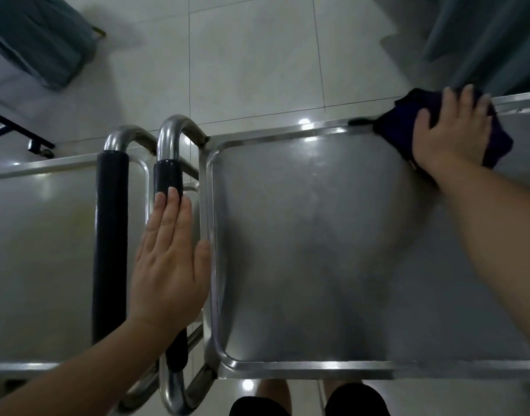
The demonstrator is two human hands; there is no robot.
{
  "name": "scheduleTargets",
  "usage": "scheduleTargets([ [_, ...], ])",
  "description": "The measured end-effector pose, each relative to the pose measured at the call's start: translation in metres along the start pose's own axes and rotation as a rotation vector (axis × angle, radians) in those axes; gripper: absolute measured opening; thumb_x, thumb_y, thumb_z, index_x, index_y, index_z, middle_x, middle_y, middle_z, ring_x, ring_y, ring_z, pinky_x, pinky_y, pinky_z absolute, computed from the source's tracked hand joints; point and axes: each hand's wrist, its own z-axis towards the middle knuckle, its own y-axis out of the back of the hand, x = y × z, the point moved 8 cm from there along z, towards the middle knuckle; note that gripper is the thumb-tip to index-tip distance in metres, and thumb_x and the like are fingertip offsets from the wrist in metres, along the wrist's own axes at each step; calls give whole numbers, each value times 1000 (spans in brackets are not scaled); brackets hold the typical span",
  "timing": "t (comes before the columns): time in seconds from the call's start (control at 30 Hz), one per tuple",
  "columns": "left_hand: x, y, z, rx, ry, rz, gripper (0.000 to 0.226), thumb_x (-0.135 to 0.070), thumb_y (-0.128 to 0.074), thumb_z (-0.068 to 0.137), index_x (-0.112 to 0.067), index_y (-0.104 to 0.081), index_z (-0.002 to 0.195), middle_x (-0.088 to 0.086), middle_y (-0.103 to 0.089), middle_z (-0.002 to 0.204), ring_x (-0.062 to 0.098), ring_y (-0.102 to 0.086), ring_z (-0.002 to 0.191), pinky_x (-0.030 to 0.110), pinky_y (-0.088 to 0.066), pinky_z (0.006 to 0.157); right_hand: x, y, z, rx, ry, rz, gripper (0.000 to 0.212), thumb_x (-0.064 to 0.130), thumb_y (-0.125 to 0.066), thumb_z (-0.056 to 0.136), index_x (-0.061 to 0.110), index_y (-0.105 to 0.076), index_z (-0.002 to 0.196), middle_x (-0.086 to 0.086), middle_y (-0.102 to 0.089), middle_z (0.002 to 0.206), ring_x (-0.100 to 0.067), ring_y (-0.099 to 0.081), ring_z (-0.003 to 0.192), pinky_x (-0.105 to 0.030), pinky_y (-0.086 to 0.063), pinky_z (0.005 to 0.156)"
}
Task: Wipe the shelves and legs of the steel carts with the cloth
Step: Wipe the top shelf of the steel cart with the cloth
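Left hand (170, 259) lay flat, fingers straight, on the padded handle (167, 175) of the right-hand cart, bracing rather than gripping; the second cart (47, 250) sat just left of it, handles side by side. The top shelf (317, 250) ran long axis left-to-right, most of it bare between the hands. Right hand (451, 136) pressed the dark cloth (495, 142) at the far rim, fingers spread over it, so I'd judge the next stroke pulls toward the near edge, right hand's job.

The right cart's top shelf (317, 235) lies open, hemmed leftward by two handle bars (167, 175).
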Motion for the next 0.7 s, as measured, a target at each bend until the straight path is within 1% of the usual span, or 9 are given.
scheduleTargets([
  [0.07,0,-1,-1,10,-2,-4,71,-48,-25,108,-15,-12,169,-3,2,178,8,10,162,35,1,131,9,-2,-2,-19,-133,28,74,59,-15,100,24,-20,165,-5,-7,175,-34,0,160,-53,-3,129],
  [0.13,1,-1,-2,12,-9,-5,70,-45,-27,109,-15,-10,169,-2,3,178,9,11,162,39,-2,132,45,-12,-15,-25,-106,37,74,58,-12,101,23,-22,165,-5,-9,174,-36,0,160,-53,-3,129],
  [0.2,3,0,-1,7,-17,-4,68,-43,-27,109,-15,-10,169,-2,3,178,10,10,162,36,1,132,95,-28,-37,-8,27,40,74,59,-13,101,22,-27,163,-5,-13,174,-37,-2,160,-53,-4,129],
  [0.27,5,0,-1,-9,-24,-7,68,-42,-28,109,-14,-11,169,-1,2,178,11,9,162,30,5,131,150,-47,-67,29,171,28,72,59,-15,102,23,-26,164,-3,-12,174,-36,-3,160,-52,-3,129],
  [0.37,6,0,-1,-39,-27,-9,66,-40,-28,110,-13,-14,169,1,-1,178,11,7,163,30,5,130,230,-72,-116,94,376,23,71,57,-20,104,25,-18,166,1,-7,175,-32,1,160,-51,-1,129],
  [0.47,5,-1,-1,-61,-34,19,65,-37,-28,110,-10,-15,168,5,-4,177,13,6,163,31,5,131,294,-96,-166,156,598,4,70,57,-18,105,26,-9,167,4,-3,175,-28,6,161,-50,1,129],
  [0.5,6,-2,-1,-64,-33,30,65,-36,-28,110,-10,-15,168,5,-4,177,14,6,163,32,4,131,308,-104,-182,174,660,-1,70,56,-17,105,26,-9,167,4,-3,175,-27,5,161,-50,0,129],
  [0.57,8,-2,-1,-72,-25,43,64,-36,-28,110,-10,-14,168,5,-4,177,14,6,163,34,3,132,318,-114,-205,199,722,11,68,55,-16,106,25,-11,167,4,-7,174,-25,1,161,-49,-2,130],
  [0.7,6,-2,1,-94,-17,67,64,-35,-31,111,-9,-16,167,6,-6,177,13,5,163,35,0,133,303,-120,-222,227,856,-19,67,57,-17,105,29,-15,166,6,-16,173,-24,-6,161,-48,-4,130],
])
